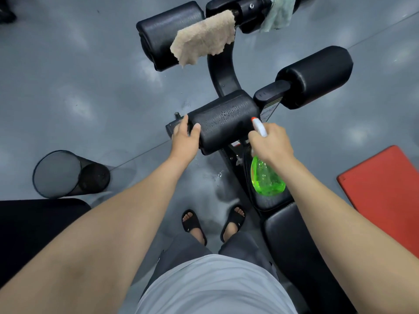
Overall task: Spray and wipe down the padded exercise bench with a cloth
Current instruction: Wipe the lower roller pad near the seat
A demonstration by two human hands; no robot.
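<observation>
spray bottle aimed at the near roller pad of the exercise bench.
the left hand grips the left end of the near roller pad, thumb on top and fingers curled round the end. the right hand is wrapped round the neck of the green spray bottle. the orange-tipped nozzle is just beside the pad's right end, and the bottle body hangs over the bench. droplets cover the pad surface. a beige cloth is draped over the far left roller pad. a pale green cloth hangs from the frame at the top. a wire bin is on the floor at left, a red mat at right.
</observation>
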